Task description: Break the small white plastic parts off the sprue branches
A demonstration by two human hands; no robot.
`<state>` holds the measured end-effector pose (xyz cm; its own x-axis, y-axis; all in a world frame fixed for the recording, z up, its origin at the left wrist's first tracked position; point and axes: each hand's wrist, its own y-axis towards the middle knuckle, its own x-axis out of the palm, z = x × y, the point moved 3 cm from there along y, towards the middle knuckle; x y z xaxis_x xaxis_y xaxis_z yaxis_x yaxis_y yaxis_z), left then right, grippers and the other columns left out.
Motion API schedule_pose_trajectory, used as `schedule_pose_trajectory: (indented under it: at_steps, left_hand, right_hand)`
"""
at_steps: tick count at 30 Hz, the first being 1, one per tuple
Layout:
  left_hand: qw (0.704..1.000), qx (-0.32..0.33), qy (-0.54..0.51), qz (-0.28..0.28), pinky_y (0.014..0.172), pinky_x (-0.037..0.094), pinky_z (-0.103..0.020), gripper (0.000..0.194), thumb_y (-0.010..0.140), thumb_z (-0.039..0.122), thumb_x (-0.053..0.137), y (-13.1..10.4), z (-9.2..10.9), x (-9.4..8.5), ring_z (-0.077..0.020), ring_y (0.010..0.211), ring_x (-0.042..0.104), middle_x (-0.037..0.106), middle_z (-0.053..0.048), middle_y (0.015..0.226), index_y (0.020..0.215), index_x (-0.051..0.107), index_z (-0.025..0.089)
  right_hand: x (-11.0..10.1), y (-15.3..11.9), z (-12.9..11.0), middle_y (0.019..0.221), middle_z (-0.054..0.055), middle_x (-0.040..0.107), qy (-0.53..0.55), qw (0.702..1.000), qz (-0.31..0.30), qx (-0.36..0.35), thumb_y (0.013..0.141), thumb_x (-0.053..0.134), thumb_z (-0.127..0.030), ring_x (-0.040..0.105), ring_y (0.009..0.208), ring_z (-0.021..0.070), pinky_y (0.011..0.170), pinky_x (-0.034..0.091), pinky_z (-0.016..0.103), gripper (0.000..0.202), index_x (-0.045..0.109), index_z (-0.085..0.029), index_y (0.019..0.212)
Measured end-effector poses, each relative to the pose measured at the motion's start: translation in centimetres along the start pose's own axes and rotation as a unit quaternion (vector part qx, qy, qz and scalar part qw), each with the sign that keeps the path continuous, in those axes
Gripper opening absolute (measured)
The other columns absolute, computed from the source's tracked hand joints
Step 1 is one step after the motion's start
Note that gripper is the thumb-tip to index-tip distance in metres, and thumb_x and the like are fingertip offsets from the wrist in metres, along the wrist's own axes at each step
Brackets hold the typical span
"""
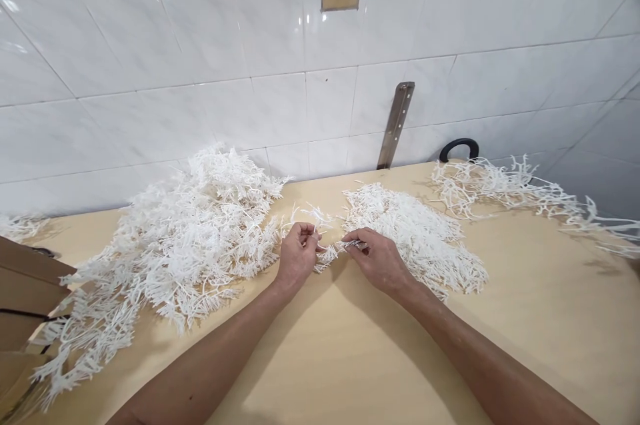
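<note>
Near the middle of the table, my left hand (300,252) is closed in a pinch on a thin white branched plastic sprig (327,257). Just to its right, my right hand (373,255) has its thumb and fingers pressed together on several thin white plastic pieces (353,242). A narrow gap separates the two hands. On the left rises a large heap of white branched sprigs (200,232). Beside my right hand lies a lower pile of small white pieces (410,228). A few loose bits (315,213) rest beyond my fingertips.
Bare, longer white branches (500,185) trail along the right of the wooden table (320,358). A metal strip (396,125) leans on the tiled wall, and a black curved handle (459,142) stands behind the table's back edge. A cardboard box (30,285) is at the left.
</note>
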<state>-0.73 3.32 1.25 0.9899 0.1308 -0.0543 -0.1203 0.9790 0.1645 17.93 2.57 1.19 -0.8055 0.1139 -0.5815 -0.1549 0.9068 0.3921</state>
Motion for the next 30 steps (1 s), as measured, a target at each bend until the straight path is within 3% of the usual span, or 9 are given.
schedule_pose_trajectory:
  at_steps: [3,6,11,17,20,24,27,30]
  left_hand:
    - [0.988,0.117,0.100,0.031,0.069,0.054,-0.028,0.013,0.081,0.023,0.063,-0.6,0.8,-0.2,-0.0183,0.086,0.063,0.062,-0.007,0.096,0.094,0.060,0.019]
    - [0.966,0.182,0.186,0.010,0.071,0.049,-0.030,0.005,0.084,0.023,0.060,-1.3,1.2,0.1,-0.0185,0.081,0.059,0.061,-0.006,0.089,0.088,0.061,0.021]
    - [0.965,0.124,0.227,-0.033,0.063,0.041,-0.029,0.012,0.084,0.034,0.063,-1.7,0.5,0.5,-0.0162,0.059,0.055,0.061,0.000,0.068,0.082,0.061,0.022]
    - [0.969,0.048,0.217,-0.107,0.055,0.035,-0.027,0.022,0.082,0.037,0.062,-1.9,0.4,1.2,-0.0153,0.055,0.052,0.058,0.002,0.058,0.068,0.063,0.021]
    - [0.977,0.037,0.178,-0.108,0.053,0.033,-0.025,0.027,0.079,0.039,0.065,-1.8,0.8,1.2,-0.0131,0.054,0.045,0.050,0.003,0.055,0.061,0.060,0.020]
    - [0.991,0.019,0.112,-0.073,0.056,0.035,-0.025,0.031,0.077,0.042,0.069,-1.3,0.7,0.7,-0.0123,0.057,0.046,0.050,0.003,0.058,0.060,0.060,0.018]
    - [0.996,-0.038,0.018,-0.075,0.055,0.039,-0.025,0.035,0.077,0.047,0.069,-1.0,0.3,0.6,-0.0121,0.056,0.047,0.051,0.002,0.057,0.060,0.060,0.017]
    - [0.989,-0.096,-0.076,-0.083,0.056,0.041,-0.025,0.034,0.075,0.048,0.073,-1.1,0.1,0.8,-0.0126,0.059,0.054,0.060,0.000,0.064,0.069,0.064,0.016]
  right_hand:
    - [-0.1,0.2,0.6,0.098,0.005,0.072,0.010,1.000,0.005,0.013,0.084,0.053,-0.023,0.066,0.080,0.0191,0.074,0.053,0.034,0.019,0.069,-0.022,0.095]
    - [-0.2,0.3,1.1,0.098,0.004,0.072,0.034,0.999,0.008,0.034,0.085,0.054,-0.026,0.066,0.082,0.0199,0.075,0.053,0.035,0.019,0.069,-0.022,0.095]
    - [-0.2,0.3,1.7,0.091,0.004,0.073,0.052,0.997,0.005,0.063,0.084,0.056,-0.033,0.067,0.075,0.0208,0.074,0.054,0.037,0.021,0.069,-0.023,0.096]
    - [0.2,0.3,1.9,0.080,0.002,0.073,0.090,0.991,0.012,0.095,0.083,0.060,-0.036,0.070,0.068,0.0216,0.072,0.055,0.037,0.021,0.068,-0.023,0.097]
    - [0.5,0.3,1.9,0.076,0.002,0.072,0.145,0.981,-0.007,0.132,0.083,0.065,-0.040,0.071,0.067,0.0224,0.072,0.056,0.038,0.024,0.067,-0.022,0.099]
    - [0.8,0.3,1.8,0.080,0.003,0.071,0.266,0.947,-0.048,0.171,0.080,0.072,-0.049,0.070,0.065,0.0204,0.068,0.057,0.036,0.037,0.065,-0.020,0.102]
    - [0.7,0.2,1.7,0.082,0.004,0.070,0.311,0.928,-0.072,0.192,0.079,0.073,-0.052,0.068,0.062,0.0178,0.060,0.055,0.031,0.042,0.065,-0.018,0.103]
    - [0.5,0.2,1.5,0.081,0.003,0.069,0.335,0.917,-0.089,0.196,0.080,0.072,-0.052,0.065,0.058,0.0146,0.059,0.053,0.029,0.042,0.066,-0.017,0.102]
